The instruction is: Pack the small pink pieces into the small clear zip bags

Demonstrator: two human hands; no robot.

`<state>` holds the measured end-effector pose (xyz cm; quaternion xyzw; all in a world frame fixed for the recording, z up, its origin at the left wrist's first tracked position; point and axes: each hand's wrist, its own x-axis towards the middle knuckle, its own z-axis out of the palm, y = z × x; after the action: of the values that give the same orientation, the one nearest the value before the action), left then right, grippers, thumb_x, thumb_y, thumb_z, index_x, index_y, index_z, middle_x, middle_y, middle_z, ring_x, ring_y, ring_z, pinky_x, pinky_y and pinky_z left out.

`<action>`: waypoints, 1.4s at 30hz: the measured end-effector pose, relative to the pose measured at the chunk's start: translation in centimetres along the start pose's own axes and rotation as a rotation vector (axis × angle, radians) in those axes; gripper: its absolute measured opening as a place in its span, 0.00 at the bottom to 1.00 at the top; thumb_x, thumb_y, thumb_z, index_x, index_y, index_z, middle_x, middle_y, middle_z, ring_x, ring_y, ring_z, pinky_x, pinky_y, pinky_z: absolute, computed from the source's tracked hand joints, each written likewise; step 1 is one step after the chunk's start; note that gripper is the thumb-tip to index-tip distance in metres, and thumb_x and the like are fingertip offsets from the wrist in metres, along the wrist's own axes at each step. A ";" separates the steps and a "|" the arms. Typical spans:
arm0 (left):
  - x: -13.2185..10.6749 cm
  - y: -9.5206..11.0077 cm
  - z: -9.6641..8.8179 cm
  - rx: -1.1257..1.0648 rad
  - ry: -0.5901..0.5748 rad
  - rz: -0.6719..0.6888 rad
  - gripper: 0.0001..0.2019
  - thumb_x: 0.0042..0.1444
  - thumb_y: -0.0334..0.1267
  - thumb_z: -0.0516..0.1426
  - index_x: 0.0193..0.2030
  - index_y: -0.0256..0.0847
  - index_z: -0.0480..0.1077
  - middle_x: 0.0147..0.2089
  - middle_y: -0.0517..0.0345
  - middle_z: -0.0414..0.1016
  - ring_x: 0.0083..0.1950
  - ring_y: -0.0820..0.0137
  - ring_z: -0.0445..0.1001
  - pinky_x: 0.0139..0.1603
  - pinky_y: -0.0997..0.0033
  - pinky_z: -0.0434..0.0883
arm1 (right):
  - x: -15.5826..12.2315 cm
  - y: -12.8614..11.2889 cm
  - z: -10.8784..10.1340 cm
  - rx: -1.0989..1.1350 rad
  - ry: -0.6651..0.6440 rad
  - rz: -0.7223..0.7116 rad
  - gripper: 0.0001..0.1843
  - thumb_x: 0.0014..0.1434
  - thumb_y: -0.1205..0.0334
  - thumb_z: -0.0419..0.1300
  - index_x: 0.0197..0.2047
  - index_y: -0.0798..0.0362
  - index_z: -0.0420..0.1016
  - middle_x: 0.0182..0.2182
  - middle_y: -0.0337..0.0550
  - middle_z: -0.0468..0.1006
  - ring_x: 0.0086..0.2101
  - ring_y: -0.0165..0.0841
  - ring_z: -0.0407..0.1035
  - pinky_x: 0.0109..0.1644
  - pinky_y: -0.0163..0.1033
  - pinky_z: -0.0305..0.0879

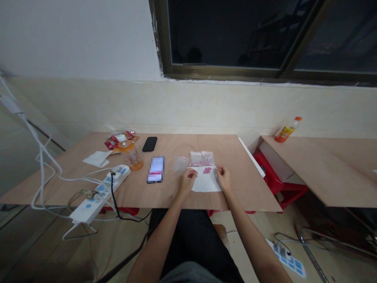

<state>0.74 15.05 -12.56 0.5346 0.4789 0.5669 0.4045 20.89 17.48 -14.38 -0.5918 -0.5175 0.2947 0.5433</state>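
A white paper sheet (206, 184) lies on the table between my two hands, with a small cluster of pink-red bead-like pieces (207, 170) on its upper part. My left hand (189, 177) is at the sheet's left edge, its fingers curled into a pinch; anything held there is too small to name. Along the right edge, my right hand (224, 177) is also closed, with fingertips bent together and their contents hidden. Clear plastic bags (202, 157) lie just beyond the paper, with more pink-red bits along their near edge. Another clear bag (179, 163) is left of them.
Left of the paper are a lit phone (156, 169), a dark phone (150, 144), an orange-drink bottle (131, 155), red wrappers (111, 142) and tissues (96, 158). A power strip (100, 194) with cables overhangs the front left edge. A second table (332, 165) stands right, across a gap.
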 end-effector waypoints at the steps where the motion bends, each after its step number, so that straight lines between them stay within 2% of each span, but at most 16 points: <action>1: -0.1 0.1 0.0 0.044 0.030 0.022 0.11 0.54 0.46 0.58 0.33 0.39 0.70 0.30 0.57 0.73 0.33 0.69 0.72 0.36 0.71 0.66 | 0.0 0.0 0.0 -0.003 -0.008 -0.002 0.18 0.53 0.49 0.57 0.38 0.55 0.73 0.27 0.43 0.75 0.29 0.36 0.67 0.35 0.40 0.64; 5: 0.8 0.7 -1.1 0.281 0.214 0.059 0.12 0.57 0.47 0.55 0.37 0.41 0.71 0.35 0.54 0.74 0.37 0.65 0.71 0.40 0.67 0.66 | 0.2 0.1 0.1 -0.004 -0.029 -0.007 0.18 0.53 0.48 0.57 0.37 0.55 0.73 0.27 0.42 0.74 0.28 0.36 0.66 0.34 0.39 0.62; 8: 2.7 1.1 -2.6 0.571 0.335 0.046 0.15 0.55 0.47 0.56 0.46 0.41 0.70 0.46 0.48 0.73 0.49 0.58 0.70 0.51 0.60 0.64 | 0.3 0.4 0.1 -0.008 -0.006 -0.011 0.17 0.53 0.49 0.57 0.36 0.55 0.73 0.25 0.40 0.72 0.27 0.35 0.65 0.34 0.39 0.62; 10: 4.1 1.2 -3.3 0.811 0.326 -0.023 0.22 0.52 0.50 0.58 0.50 0.40 0.69 0.52 0.42 0.70 0.56 0.51 0.65 0.56 0.55 0.59 | 0.3 0.5 0.2 -0.015 -0.002 -0.011 0.17 0.53 0.49 0.56 0.35 0.54 0.73 0.24 0.39 0.70 0.26 0.34 0.63 0.33 0.38 0.61; 12: 5.3 1.0 -3.6 0.986 0.285 -0.086 0.27 0.50 0.54 0.59 0.52 0.38 0.68 0.56 0.38 0.67 0.58 0.47 0.62 0.56 0.52 0.56 | 0.4 0.5 0.2 -0.020 -0.009 -0.011 0.17 0.54 0.48 0.56 0.34 0.54 0.72 0.23 0.38 0.70 0.25 0.34 0.63 0.32 0.38 0.60; 17: 6.6 0.6 -3.4 1.156 0.213 -0.135 0.35 0.45 0.60 0.60 0.56 0.39 0.65 0.59 0.36 0.64 0.58 0.47 0.61 0.54 0.54 0.56 | 0.3 0.2 0.1 -0.036 -0.013 -0.027 0.17 0.55 0.48 0.55 0.34 0.54 0.72 0.25 0.42 0.73 0.27 0.35 0.65 0.34 0.38 0.61; 23: 6.9 0.6 -3.1 1.201 0.190 -0.175 0.33 0.46 0.61 0.58 0.54 0.40 0.67 0.57 0.39 0.65 0.58 0.49 0.61 0.53 0.56 0.55 | 0.1 0.0 0.1 -0.069 0.002 -0.048 0.17 0.55 0.47 0.53 0.32 0.53 0.71 0.25 0.43 0.74 0.27 0.36 0.65 0.33 0.38 0.60; 29: 6.7 0.3 -3.5 1.170 0.207 -0.141 0.34 0.46 0.61 0.59 0.53 0.38 0.68 0.56 0.37 0.66 0.57 0.47 0.62 0.53 0.54 0.56 | 0.0 -0.4 0.0 -0.077 0.007 -0.040 0.16 0.54 0.48 0.54 0.31 0.52 0.72 0.24 0.42 0.73 0.26 0.36 0.65 0.32 0.38 0.59; 36: 4.3 1.1 -3.5 0.985 0.234 -0.034 0.30 0.49 0.57 0.60 0.55 0.41 0.67 0.58 0.40 0.65 0.60 0.45 0.59 0.57 0.49 0.55 | 0.2 0.1 0.2 -0.086 -0.007 -0.038 0.15 0.54 0.51 0.53 0.35 0.54 0.73 0.23 0.41 0.72 0.26 0.36 0.65 0.32 0.37 0.59; 42: 1.7 0.5 -1.5 0.677 0.037 0.187 0.26 0.51 0.51 0.62 0.54 0.41 0.67 0.54 0.47 0.65 0.58 0.56 0.62 0.60 0.58 0.60 | 0.2 0.5 0.4 -0.210 -0.082 -0.061 0.18 0.55 0.52 0.54 0.42 0.55 0.76 0.25 0.43 0.74 0.27 0.36 0.67 0.32 0.37 0.58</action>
<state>-0.93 16.42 -11.66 0.6694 0.5960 0.4202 0.1418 20.76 17.85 -14.95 -0.6168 -0.5850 0.2462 0.4655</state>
